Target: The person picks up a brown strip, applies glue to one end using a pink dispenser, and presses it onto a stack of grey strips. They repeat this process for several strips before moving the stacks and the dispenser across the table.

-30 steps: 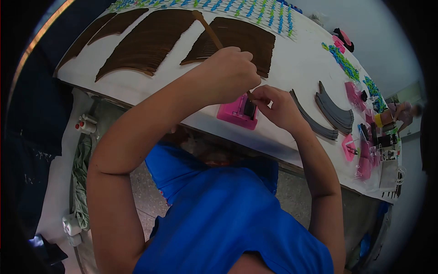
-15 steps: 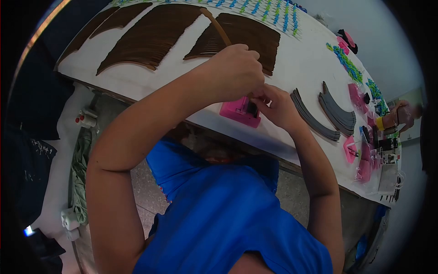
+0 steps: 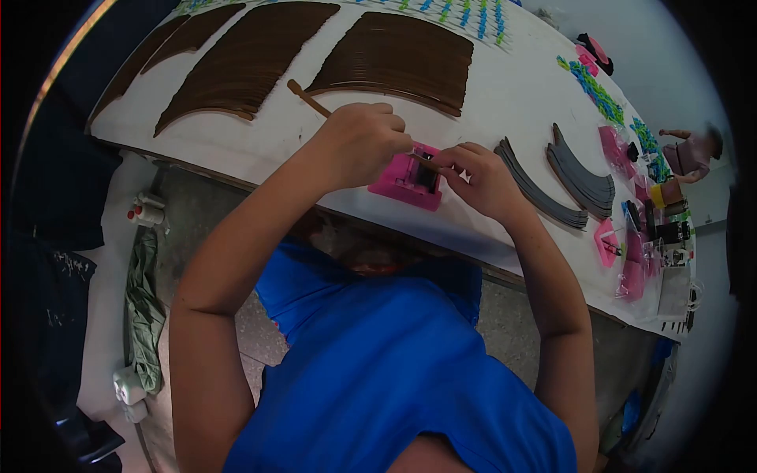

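Note:
My left hand point(image 3: 367, 143) is closed around a long, thin brown strip point(image 3: 307, 98) with a wider, rounded far end, which sticks out to the upper left. Between my hands the strip's near end crosses over a small pink block-like device point(image 3: 406, 195) with a dark slot or insert. My right hand point(image 3: 477, 180) pinches that end at the device's right side. Just what the fingertips press on is partly hidden. Beyond my left hand lies a neat row of similar dark brown strips point(image 3: 398, 63).
More brown strips point(image 3: 244, 67) lie in rows at the left. Two bundles of grey curved strips point(image 3: 582, 177) sit to the right, near pink parts and plastic bags point(image 3: 631, 280). Blue and green pieces point(image 3: 595, 94) line the far side. Another person point(image 3: 694, 154) is at far right.
My left hand has moved left and slightly down, drawing away from my right hand. The brown strip has shifted left with it, showing more of the pink device.

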`<action>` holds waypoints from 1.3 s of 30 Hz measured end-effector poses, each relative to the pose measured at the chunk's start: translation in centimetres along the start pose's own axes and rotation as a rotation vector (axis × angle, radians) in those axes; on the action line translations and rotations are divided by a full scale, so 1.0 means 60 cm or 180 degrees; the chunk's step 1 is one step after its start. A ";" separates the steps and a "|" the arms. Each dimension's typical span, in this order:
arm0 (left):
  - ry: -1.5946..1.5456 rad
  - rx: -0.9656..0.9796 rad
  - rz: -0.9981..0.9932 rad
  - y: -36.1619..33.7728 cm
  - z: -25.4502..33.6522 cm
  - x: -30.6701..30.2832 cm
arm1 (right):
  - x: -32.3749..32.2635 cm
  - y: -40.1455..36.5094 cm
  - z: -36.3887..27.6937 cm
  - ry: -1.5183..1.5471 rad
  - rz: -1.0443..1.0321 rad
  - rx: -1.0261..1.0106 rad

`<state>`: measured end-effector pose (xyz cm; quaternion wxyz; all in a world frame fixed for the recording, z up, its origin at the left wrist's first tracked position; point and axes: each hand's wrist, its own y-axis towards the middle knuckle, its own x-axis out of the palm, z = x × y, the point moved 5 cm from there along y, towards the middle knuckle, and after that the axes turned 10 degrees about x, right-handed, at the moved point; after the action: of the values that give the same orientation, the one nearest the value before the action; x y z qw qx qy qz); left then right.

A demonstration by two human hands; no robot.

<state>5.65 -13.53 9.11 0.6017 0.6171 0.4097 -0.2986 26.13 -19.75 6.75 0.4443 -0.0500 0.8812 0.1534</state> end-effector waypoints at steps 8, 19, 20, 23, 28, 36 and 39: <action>-0.0273 -0.0220 0.0352 -0.013 0.014 0.036 | -0.010 -0.016 0.016 -0.0142 -0.0109 -0.0064; -0.0243 -0.0115 0.0483 -0.013 0.017 0.043 | -0.010 -0.027 0.020 -0.0117 0.0074 -0.0130; -0.0286 -0.0115 0.0460 -0.013 0.017 0.044 | -0.010 -0.028 0.020 -0.0114 0.0086 -0.0134; -0.0330 -0.0146 0.0477 -0.012 0.019 0.047 | -0.012 -0.031 0.024 -0.0207 0.0054 -0.0115; -0.0335 -0.0117 0.0542 -0.009 0.019 0.053 | -0.029 -0.054 0.035 -0.0333 0.0045 -0.0075; -0.0435 -0.0115 0.0530 -0.002 0.021 0.060 | -0.102 -0.156 0.108 -0.0281 0.0134 0.0602; -0.0420 -0.0121 0.0469 0.000 0.020 0.061 | -0.136 -0.205 0.139 -0.0397 0.0176 0.0970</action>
<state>7.58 -14.15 5.85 0.6593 0.6131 0.3283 -0.2857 40.22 -29.15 5.83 0.4962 0.0518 0.8660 0.0329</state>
